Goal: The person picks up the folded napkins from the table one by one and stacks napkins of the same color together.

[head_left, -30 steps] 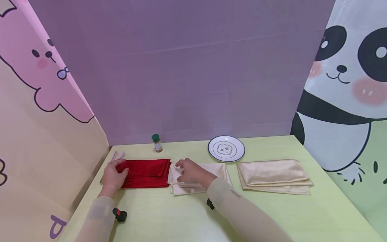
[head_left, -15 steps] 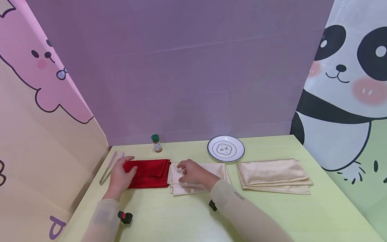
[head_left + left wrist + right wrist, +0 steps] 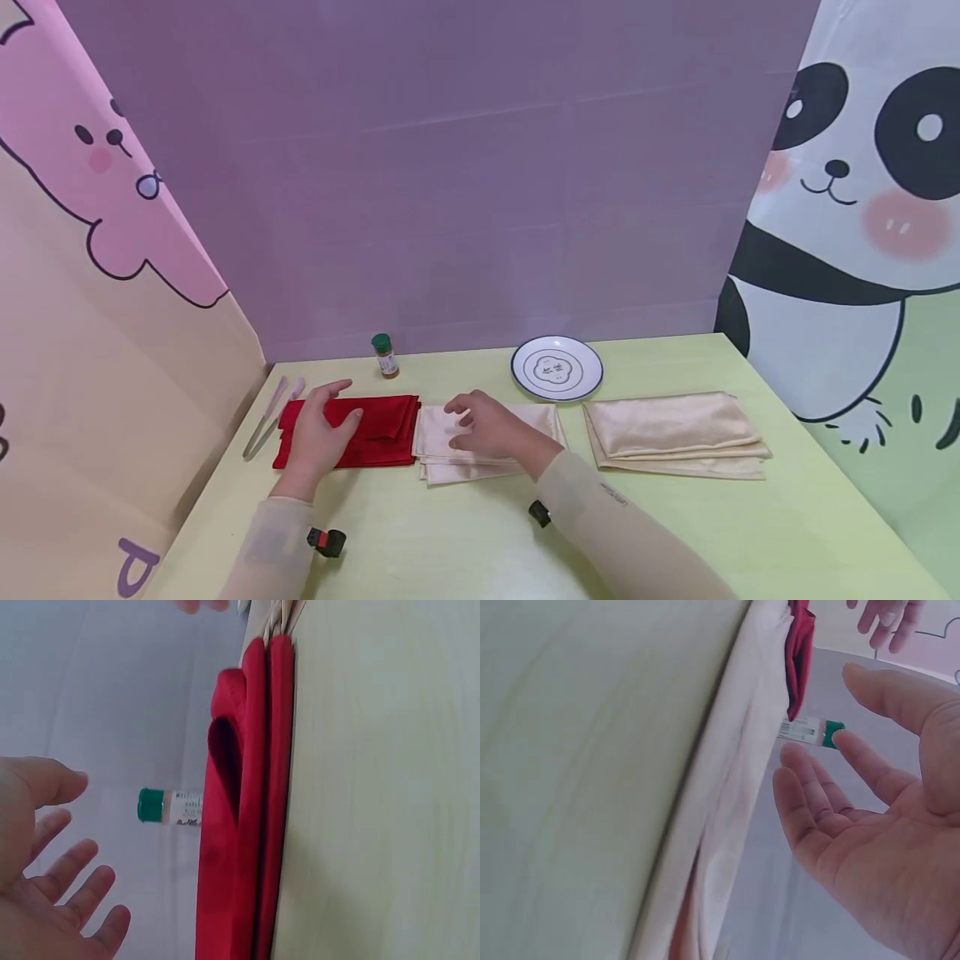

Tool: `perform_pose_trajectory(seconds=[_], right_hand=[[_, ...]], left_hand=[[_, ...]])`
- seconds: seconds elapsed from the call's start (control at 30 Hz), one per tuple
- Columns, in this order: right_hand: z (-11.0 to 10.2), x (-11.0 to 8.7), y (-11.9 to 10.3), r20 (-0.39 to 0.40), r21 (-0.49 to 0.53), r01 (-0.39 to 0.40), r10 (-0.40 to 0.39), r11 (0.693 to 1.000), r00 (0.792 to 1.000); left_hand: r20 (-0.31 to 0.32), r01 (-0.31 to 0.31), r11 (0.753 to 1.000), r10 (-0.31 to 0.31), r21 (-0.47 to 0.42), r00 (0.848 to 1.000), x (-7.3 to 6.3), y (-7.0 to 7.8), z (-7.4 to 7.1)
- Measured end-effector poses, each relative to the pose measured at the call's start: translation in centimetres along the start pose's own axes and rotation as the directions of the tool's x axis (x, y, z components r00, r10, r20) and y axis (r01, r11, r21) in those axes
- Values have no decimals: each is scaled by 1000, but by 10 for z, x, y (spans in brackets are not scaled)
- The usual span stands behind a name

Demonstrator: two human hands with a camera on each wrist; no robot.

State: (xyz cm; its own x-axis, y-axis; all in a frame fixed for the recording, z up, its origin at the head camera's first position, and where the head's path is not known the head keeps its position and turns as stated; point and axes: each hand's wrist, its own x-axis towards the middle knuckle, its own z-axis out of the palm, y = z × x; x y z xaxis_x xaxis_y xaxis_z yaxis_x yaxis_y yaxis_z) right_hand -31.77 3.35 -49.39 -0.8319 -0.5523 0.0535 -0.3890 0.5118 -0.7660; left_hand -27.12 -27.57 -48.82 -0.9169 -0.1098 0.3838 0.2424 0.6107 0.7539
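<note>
Nearest us, two arms in pale sleeves (image 3: 270, 546) extend over a light yellow table (image 3: 427, 550), a small black device (image 3: 327, 542) under each wrist. The left hand (image 3: 318, 433) hangs above a folded red cloth (image 3: 384, 419), fingers spread and empty; in the left wrist view we see a gap between them. The right hand (image 3: 497, 429), fingers loosely bent and holding nothing, is over the folded cream cloth (image 3: 435, 437) in the middle (we cannot tell whether a fingertip brushes it). This cloth lies just beside the red one. To its right lies a second cream cloth (image 3: 675, 429), satiny and also folded; left of the red cloth are tongs (image 3: 277, 395) with pink tips. Farther back we find a small green-capped bottle (image 3: 386, 358), upright, and a blue-rimmed white plate (image 3: 557, 368). Behind everything hangs a purple backdrop (image 3: 450, 183).
</note>
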Motion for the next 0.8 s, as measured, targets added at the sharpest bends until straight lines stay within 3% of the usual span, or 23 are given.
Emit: perform_pose_trajectory(seconds=[0.3,0.53,0.8], right_hand=[[-19,-20,1,-65,15,61,-59,998,996],[-38,-40,2,-183,48,98,-87,994,979],[-63,-64,2,-286,46,121,-103,992,953]], left_hand=[[-26,4,998,-6,-70,1000,-6,7,10],[-14,6,995,-7,-100,1000,-11,20,16],[-8,-58,991,58,-121,998,-13,37,24]])
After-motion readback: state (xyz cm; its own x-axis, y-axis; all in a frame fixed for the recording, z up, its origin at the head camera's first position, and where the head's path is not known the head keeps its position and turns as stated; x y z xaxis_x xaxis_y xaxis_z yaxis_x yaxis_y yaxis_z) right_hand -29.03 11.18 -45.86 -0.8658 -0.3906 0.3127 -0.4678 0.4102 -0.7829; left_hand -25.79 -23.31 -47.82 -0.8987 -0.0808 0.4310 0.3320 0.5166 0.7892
